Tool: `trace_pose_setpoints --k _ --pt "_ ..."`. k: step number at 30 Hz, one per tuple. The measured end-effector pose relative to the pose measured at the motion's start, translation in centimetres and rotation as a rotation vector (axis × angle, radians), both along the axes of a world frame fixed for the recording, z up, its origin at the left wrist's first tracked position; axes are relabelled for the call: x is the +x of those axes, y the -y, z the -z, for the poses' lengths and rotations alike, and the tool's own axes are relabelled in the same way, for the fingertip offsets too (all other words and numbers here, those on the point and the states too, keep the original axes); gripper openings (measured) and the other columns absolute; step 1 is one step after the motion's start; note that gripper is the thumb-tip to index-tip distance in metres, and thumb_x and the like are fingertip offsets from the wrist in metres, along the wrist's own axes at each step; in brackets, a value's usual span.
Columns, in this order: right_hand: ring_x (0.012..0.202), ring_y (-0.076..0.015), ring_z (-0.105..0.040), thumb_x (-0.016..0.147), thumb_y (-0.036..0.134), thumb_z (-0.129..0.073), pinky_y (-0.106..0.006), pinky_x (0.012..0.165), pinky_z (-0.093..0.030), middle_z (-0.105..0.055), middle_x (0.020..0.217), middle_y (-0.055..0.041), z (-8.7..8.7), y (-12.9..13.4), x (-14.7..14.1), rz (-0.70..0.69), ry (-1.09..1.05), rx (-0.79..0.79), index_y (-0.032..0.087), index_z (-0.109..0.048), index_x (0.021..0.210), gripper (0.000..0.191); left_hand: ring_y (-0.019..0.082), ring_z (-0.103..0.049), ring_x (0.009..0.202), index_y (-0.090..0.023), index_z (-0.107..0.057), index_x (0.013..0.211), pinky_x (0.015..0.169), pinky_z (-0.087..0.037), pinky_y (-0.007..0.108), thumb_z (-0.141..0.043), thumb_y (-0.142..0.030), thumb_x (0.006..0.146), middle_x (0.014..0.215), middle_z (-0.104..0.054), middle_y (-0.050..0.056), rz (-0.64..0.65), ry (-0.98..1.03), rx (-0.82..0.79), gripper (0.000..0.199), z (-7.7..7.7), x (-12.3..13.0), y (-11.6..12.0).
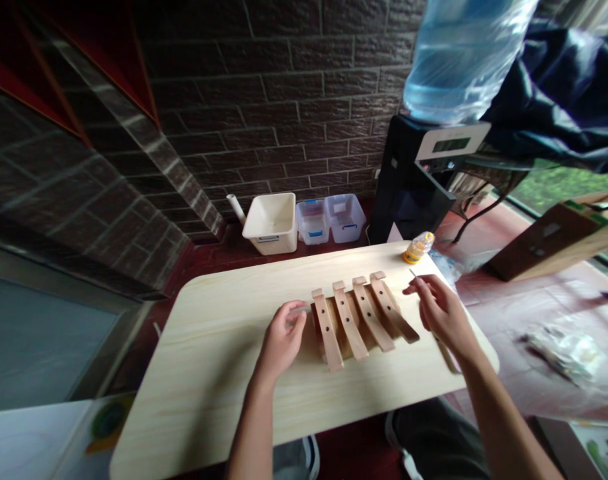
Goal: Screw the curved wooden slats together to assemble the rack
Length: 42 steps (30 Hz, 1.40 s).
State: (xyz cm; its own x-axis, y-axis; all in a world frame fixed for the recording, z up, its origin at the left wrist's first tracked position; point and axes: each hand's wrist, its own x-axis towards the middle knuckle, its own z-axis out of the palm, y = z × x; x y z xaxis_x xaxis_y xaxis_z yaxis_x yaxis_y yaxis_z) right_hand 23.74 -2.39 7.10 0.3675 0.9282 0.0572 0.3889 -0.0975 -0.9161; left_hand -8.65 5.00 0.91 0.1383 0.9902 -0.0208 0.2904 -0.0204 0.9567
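Several narrow wooden slats (pixel 367 315), each with a raised end block and two dark holes, lie side by side across a brown wooden piece (pixel 353 320) on the table. At their left end is my left hand (pixel 283 333), thumb and fingers pinched together around a thin sliver too small to name. On the right, my right hand (pixel 441 310) is closed on a thin stick (pixel 413 273) whose tip points up and left. A pale wooden strip (pixel 447 355) shows below that hand; I cannot tell whether it joins the stick. Beyond stands a yellow-and-clear bottle (pixel 418 249).
The pale wooden table (pixel 209 327) has rounded corners. Behind it on the floor are a cream basket (pixel 271 227) and two clear plastic bins (pixel 345 219). A black water dispenser (pixel 401 180) with a blue bottle stands at back right, near a wooden box (pixel 549 240).
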Motion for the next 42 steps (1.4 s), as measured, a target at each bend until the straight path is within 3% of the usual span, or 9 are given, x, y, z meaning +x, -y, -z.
trace_pose_setpoints --k 3,5,6,9,15,24,35,39,42 --pt "0.059 -0.0128 -0.058 0.107 0.063 -0.054 -0.024 0.054 -0.043 -0.069 0.081 -0.0013 -2.6 -1.0 -2.0 -0.198 0.091 -0.016 0.022 -0.063 0.098 0.043 0.024 -0.076 0.104 -0.019 -0.072 0.111 0.091 -0.061 0.034 -0.071 -0.051 0.096 0.114 -0.079 0.012 -0.072 0.076 0.05 0.035 -0.9 0.0 0.2" --pt "0.064 -0.0146 -0.06 0.115 0.051 -0.035 -0.025 0.059 -0.043 -0.068 0.077 -0.001 -3.7 -2.1 -4.0 -0.559 0.425 -0.102 0.022 -0.063 0.104 0.042 0.023 -0.077 0.098 -0.019 -0.072 0.109 0.088 -0.061 0.033 -0.07 -0.053 0.097 0.109 -0.08 0.011 -0.019 0.161 0.036 0.036 -1.6 0.1 0.6" --pt "0.066 -0.0149 -0.062 0.115 0.046 -0.04 -0.026 0.063 -0.044 -0.07 0.078 -0.0012 -4.0 -2.7 -5.1 -0.656 0.483 -0.122 0.022 -0.066 0.105 0.037 0.023 -0.077 0.097 -0.018 -0.073 0.109 0.088 -0.061 0.033 -0.07 -0.052 0.098 0.108 -0.081 0.01 0.013 0.178 0.032 0.036 -1.8 0.2 0.8" --pt "0.07 -0.0173 -0.067 0.109 0.035 -0.055 -0.028 0.066 -0.04 -0.076 0.081 -0.0035 -4.1 -4.2 -7.9 -0.772 0.608 -0.171 0.022 -0.073 0.102 0.023 0.022 -0.077 0.097 -0.02 -0.077 0.11 0.089 -0.06 0.032 -0.072 -0.048 0.099 0.107 -0.082 0.008 0.06 0.119 0.072 0.031 -2.0 0.2 1.3" --pt "0.08 -0.0226 -0.074 0.109 0.028 -0.053 -0.03 0.069 -0.038 -0.081 0.093 -0.0095 -3.5 -4.7 -10.0 -0.787 0.772 -0.253 0.021 -0.075 0.106 0.023 0.022 -0.075 0.094 -0.023 -0.079 0.109 0.085 -0.061 0.034 -0.064 -0.033 0.103 0.109 -0.081 0.007 0.104 -0.138 0.263 0.019 -1.2 0.0 1.1" --pt "0.079 -0.0187 -0.075 0.108 0.029 -0.06 -0.027 0.067 -0.039 -0.084 0.096 -0.0068 -3.7 -3.6 -11.3 -0.769 0.76 -0.313 0.022 -0.076 0.113 0.019 0.028 -0.069 0.128 -0.025 -0.075 0.117 0.117 -0.055 0.047 -0.065 -0.025 0.1 0.133 -0.073 0.01 0.2 -0.165 0.295 0.02 0.3 -0.6 2.2" --pt "0.091 -0.0226 -0.079 0.109 0.026 -0.056 -0.028 0.072 -0.045 -0.085 0.101 -0.0093 -6.2 -5.2 -11.0 -0.835 0.879 -0.346 0.02 -0.078 0.116 0.024 0.027 -0.072 0.122 -0.026 -0.075 0.121 0.112 -0.058 0.045 -0.062 -0.031 0.105 0.127 -0.077 0.009 0.179 -0.092 0.332 0.022 -0.7 -0.5 2.2" --pt "0.094 -0.0252 -0.08 0.106 0.021 -0.06 -0.03 0.078 -0.054 -0.084 0.099 -0.0118 -7.6 -5.7 -11.9 -0.877 0.97 -0.404 0.018 -0.081 0.108 0.021 0.026 -0.074 0.116 -0.025 -0.078 0.114 0.108 -0.06 0.043 -0.061 -0.032 0.106 0.121 -0.079 0.009 0.168 -0.064 0.35 0.02 -0.9 -0.4 2.1" --pt "0.096 -0.022 -0.078 0.107 0.031 -0.066 -0.036 0.085 -0.062 -0.081 0.107 -0.0087 -7.6 -6.1 -12.6 -0.904 1.013 -0.437 0.016 -0.077 0.111 0.019 0.026 -0.076 0.111 -0.025 -0.078 0.112 0.103 -0.061 0.041 -0.06 -0.033 0.107 0.118 -0.08 0.009 0.175 -0.065 0.336 0.021 -0.8 -0.4 2.0"
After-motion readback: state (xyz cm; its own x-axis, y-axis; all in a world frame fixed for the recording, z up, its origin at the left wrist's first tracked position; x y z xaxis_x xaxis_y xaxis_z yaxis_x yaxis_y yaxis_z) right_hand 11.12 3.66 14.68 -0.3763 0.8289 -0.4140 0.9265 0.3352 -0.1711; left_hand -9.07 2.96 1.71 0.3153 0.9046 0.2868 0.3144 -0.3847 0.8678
